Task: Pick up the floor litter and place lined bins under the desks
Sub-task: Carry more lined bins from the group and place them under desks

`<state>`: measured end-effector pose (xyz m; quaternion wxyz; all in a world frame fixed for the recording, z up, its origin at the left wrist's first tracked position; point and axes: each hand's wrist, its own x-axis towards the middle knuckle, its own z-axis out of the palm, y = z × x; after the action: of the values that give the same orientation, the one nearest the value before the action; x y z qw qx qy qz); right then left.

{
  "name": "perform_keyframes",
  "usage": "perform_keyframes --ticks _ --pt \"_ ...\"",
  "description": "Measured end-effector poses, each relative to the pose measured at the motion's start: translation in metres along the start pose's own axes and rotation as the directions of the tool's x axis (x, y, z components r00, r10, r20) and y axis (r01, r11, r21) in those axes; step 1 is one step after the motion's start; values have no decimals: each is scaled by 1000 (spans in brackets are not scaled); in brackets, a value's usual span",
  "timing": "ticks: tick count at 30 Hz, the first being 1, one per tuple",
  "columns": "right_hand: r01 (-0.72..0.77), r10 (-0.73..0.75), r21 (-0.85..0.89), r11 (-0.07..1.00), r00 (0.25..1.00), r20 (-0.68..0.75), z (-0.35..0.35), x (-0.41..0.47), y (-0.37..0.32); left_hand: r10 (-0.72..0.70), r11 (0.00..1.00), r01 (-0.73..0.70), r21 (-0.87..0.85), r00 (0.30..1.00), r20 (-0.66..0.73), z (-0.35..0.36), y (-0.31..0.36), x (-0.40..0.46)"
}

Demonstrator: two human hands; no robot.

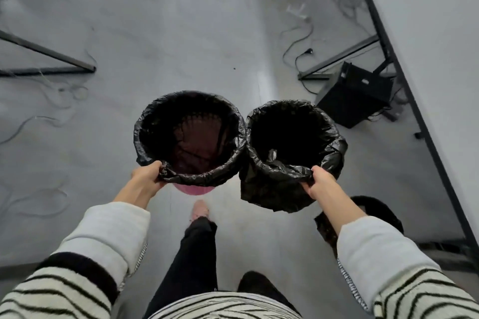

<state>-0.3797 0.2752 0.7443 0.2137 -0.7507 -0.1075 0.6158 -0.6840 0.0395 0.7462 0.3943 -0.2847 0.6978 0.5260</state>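
Looks like an office/workroom to us. Right of our right hand (319,184): a long grey desk (427,41) on a black metal frame, a black PC tower (356,97) lying under it, loose cables (298,41) on the grey floor (181,33). More desk frames (49,59) left of our left hand (145,181).

pink bin (193,190) | black liners (280,189) | grey floor (168,33) | black-and-cream striped sleeves (51,290)

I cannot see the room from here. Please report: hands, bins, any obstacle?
Left hand grips pink bin rim; right hand grips second bin. Both lined, carried. Cables and black box beside desk.
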Motion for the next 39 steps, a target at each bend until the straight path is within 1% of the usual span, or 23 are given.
perform_keyframes --ticks 2,4,6,9,11,15,17,20,21,22,27,30,35,39 --pt "21 -19 48 999 999 -38 62 -18 -31 -2 998 0 55 1000 30 22 72 22" --pt "70 -65 83 994 996 -66 115 -26 -62 58 996 -60 72 998 33 46 135 38" --pt "88 -80 132 987 995 -59 175 -30 -98 123 986 -125 114 992 26 77 206 53" --pt "100 -92 157 983 994 -57 259 -30 -149 193 977 -195 82 981 35 128 299 78" --pt "105 -98 152 983 994 -55 303 -27 -178 213 973 -216 83 976 45 156 342 96" --pt "79 -78 138 987 997 -13 402 -7 -250 207 978 -208 17 978 28 220 433 140" --pt "48 -50 111 993 999 8 469 5 -305 182 983 -182 -38 983 -2 264 490 168" --pt "40 -42 71 997 999 28 545 10 -366 206 976 -207 -72 978 -20 311 557 192" --pt "33 -35 56 998 999 34 583 12 -395 191 977 -193 -85 981 -32 334 591 205" --pt "43 -46 67 997 998 38 603 13 -409 190 976 -194 -101 981 -43 344 608 212" --pt "102 -105 59 993 994 38 734 24 -500 218 968 -224 -110 974 -65 419 728 264" --pt "119 -121 43 992 992 30 827 40 -559 219 967 -227 -112 972 -80 473 814 310" --pt "105 -106 81 991 994 10 963 67 -642 186 979 -188 -83 982 -31 551 952 390" --pt "109 -111 95 990 994 13 1067 83 -719 196 977 -196 -83 980 -7 614 1067 440"
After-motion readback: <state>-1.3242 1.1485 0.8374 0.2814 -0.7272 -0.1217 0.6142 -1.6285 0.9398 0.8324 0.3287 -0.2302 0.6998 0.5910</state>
